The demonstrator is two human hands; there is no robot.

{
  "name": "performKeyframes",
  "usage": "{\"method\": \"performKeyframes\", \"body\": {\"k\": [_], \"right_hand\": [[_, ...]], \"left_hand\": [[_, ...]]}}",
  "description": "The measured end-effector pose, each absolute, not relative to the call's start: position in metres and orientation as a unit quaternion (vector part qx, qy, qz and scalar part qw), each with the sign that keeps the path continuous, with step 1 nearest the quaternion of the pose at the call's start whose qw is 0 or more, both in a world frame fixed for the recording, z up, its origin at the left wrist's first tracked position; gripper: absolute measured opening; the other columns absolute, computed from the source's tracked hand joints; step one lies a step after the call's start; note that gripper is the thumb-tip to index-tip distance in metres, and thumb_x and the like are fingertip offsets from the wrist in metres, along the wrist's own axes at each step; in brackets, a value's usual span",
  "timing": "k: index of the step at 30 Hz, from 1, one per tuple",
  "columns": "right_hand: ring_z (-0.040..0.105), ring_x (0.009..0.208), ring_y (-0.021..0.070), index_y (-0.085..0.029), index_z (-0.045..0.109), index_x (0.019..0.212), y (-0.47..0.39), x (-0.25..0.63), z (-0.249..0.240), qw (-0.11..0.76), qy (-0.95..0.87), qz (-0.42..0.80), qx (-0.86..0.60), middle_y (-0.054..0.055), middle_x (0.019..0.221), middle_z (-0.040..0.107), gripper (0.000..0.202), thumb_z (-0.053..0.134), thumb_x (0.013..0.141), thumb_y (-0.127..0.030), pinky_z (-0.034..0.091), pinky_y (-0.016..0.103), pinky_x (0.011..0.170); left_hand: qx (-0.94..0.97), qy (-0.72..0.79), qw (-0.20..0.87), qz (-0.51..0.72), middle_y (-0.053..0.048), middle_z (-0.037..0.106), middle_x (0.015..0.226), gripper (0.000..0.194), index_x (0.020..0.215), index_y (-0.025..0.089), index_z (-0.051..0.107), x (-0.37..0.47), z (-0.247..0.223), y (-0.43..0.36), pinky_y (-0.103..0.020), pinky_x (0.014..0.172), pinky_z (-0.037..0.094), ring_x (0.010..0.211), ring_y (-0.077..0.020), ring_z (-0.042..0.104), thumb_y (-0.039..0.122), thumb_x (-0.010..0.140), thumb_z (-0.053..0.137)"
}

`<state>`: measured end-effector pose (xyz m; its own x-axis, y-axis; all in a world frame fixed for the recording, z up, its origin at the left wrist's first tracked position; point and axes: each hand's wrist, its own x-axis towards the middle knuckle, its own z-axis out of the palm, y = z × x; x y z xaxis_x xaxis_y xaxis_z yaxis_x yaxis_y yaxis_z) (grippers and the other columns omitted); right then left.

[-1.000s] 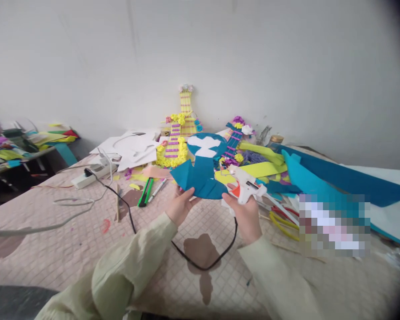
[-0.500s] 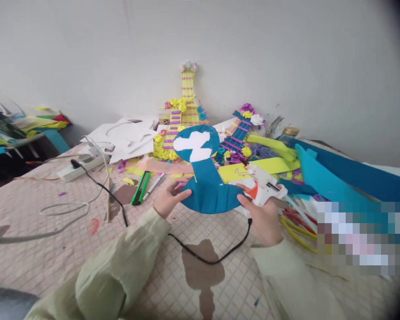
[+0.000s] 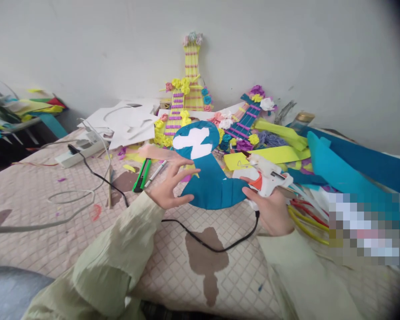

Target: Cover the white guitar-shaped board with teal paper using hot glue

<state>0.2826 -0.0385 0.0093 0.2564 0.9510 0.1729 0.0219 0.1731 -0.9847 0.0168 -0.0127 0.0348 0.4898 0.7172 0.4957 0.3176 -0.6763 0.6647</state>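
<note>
A blue cutout (image 3: 209, 189) with a round top, a narrow neck and a wide curved base is in front of me, with a white patch on its round part. My left hand (image 3: 175, 184) is at the left edge of the base, fingers spread apart and thumb along the lower rim. On the other side, my right hand (image 3: 270, 206) is closed around a white hot glue gun (image 3: 271, 175) with an orange trigger. The thumb of that hand also presses the cutout's right edge. The gun's handle is partly hidden by the hand.
A black cord (image 3: 216, 250) loops below the cutout. Left are a green utility knife (image 3: 142, 175), a pen (image 3: 155, 173) and a white power strip (image 3: 83, 149). Behind stand decorated yellow strung pieces (image 3: 191, 78); large blue sheets (image 3: 366, 158) are at right.
My left hand has loosened from the cutout's edge and its fingers have spread. My right hand stays at the right edge with the glue gun. The whole view has shifted slightly.
</note>
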Motion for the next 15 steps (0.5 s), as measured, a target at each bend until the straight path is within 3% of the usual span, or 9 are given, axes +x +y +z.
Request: {"method": "performKeyframes", "body": {"k": [3,6,8,15], "right_hand": [[0.059,0.102,0.0243,-0.019,0.067,0.095,-0.039,0.282,0.009,0.588,-0.483,0.389,-0.519,0.005,0.101,0.068,0.033,0.072,0.062,-0.023,0.044,0.041,0.093],[0.058,0.102,0.0246,-0.019,0.068,0.093,-0.040,0.282,0.009,0.577,-0.498,0.391,-0.516,0.006,0.101,0.068,0.031,0.071,0.063,-0.023,0.044,0.041,0.093],[0.059,0.101,0.0247,-0.019,0.068,0.092,-0.040,0.283,0.008,0.571,-0.506,0.394,-0.512,0.006,0.100,0.068,0.030,0.071,0.063,-0.024,0.045,0.041,0.091],[0.060,0.098,0.0235,-0.019,0.067,0.095,-0.041,0.280,0.006,0.543,-0.514,0.413,-0.520,0.006,0.102,0.068,0.032,0.071,0.064,-0.025,0.046,0.039,0.089]], "left_hand": [[0.830,0.294,0.272,0.388,-0.010,0.051,0.125,0.070,0.127,0.023,0.045,0.018,0.037,-0.012,-0.047,0.104,0.025,0.120,-0.0297,0.041,0.021,0.063,0.070],[0.820,0.292,0.337,0.358,-0.008,0.066,0.099,0.052,0.116,0.022,0.057,0.018,0.037,-0.010,-0.043,0.098,0.034,0.102,-0.0258,0.055,0.019,0.065,0.068],[0.810,0.293,0.372,0.346,-0.008,0.069,0.086,0.038,0.103,0.021,0.066,0.017,0.036,-0.007,-0.040,0.092,0.039,0.090,-0.0240,0.059,0.018,0.065,0.069],[0.811,0.328,0.309,0.373,-0.008,0.068,0.087,0.026,0.097,0.019,0.067,0.019,0.026,-0.006,-0.035,0.083,0.045,0.085,-0.0210,0.060,0.024,0.072,0.063]]}}
